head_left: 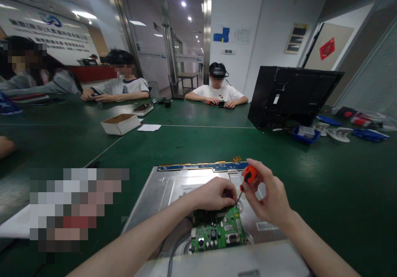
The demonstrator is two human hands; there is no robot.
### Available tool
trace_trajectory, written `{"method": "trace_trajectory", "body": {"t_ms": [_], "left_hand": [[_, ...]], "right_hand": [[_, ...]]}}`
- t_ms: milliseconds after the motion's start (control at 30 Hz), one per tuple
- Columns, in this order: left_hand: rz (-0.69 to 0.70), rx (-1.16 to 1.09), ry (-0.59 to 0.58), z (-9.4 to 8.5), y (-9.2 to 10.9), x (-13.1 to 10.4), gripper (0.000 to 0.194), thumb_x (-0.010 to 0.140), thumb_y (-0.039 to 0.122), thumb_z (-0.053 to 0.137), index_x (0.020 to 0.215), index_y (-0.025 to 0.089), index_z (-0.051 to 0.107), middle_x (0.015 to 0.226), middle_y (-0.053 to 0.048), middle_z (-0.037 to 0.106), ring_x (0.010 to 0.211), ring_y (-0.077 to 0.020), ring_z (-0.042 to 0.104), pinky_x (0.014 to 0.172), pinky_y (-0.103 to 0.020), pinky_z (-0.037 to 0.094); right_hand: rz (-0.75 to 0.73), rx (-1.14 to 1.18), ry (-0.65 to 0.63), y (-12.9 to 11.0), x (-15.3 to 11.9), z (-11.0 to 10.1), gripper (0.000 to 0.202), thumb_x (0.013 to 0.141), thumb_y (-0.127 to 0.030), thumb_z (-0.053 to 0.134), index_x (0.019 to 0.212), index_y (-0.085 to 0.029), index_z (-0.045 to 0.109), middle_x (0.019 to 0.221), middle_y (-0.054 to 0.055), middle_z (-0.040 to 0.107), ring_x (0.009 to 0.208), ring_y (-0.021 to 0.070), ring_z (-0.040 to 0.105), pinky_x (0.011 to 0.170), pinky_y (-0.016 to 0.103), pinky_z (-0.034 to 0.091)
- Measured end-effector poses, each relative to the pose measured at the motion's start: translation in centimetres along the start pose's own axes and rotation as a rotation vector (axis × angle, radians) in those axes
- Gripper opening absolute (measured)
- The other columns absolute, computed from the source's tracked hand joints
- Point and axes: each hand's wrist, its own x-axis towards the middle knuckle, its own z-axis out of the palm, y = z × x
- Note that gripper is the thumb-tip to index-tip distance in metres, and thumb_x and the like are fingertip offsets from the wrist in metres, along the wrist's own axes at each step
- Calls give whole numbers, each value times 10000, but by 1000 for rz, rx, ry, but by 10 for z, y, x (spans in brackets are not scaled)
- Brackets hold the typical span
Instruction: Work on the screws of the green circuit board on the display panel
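Note:
My right hand [273, 192] grips an orange and black screwdriver [250, 173] by its handle. Its thin shaft slants down to the upper right corner of a green circuit board [217, 229]. Beside the screwdriver's tip, my left hand [214, 194] has its fingers curled and the thumb and forefinger pinched together; whatever they may hold is hidden. The board is on the back of a silver metal panel [164, 186], and my left hand covers part of its far edge. Along the panel's far edge runs a narrow blue circuit strip [192, 167].
A grey cable [172, 252] curves beside the board. On the green table [186, 144] stand an open white box [120, 124], a black monitor housing [288, 95] and a blue tray [305, 135]. Several people sit around the table, one person [217, 87] directly opposite.

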Motion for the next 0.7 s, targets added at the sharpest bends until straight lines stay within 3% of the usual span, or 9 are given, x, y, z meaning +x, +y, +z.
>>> {"method": "trace_trajectory", "body": {"t_ms": [367,700], "left_hand": [[-8,0,3,0,-2,0,120,798,76,696,869,149,759,807,-14,724,749,-176,644,688,-245,468],[5,-4,-6,-1,0,-1,115,797,91,678,861,155,748,805,-13,719,753,-179,635,696,-251,471]], "right_hand": [[-25,-38,43,8,-3,6,445,961,-170,613,1368,-255,453,731,-66,599,470,117,552,424,221,470],[12,-6,-21,2,-1,2,494,986,-169,517,1465,-227,410,826,2,694,523,132,622,463,240,536]]}}
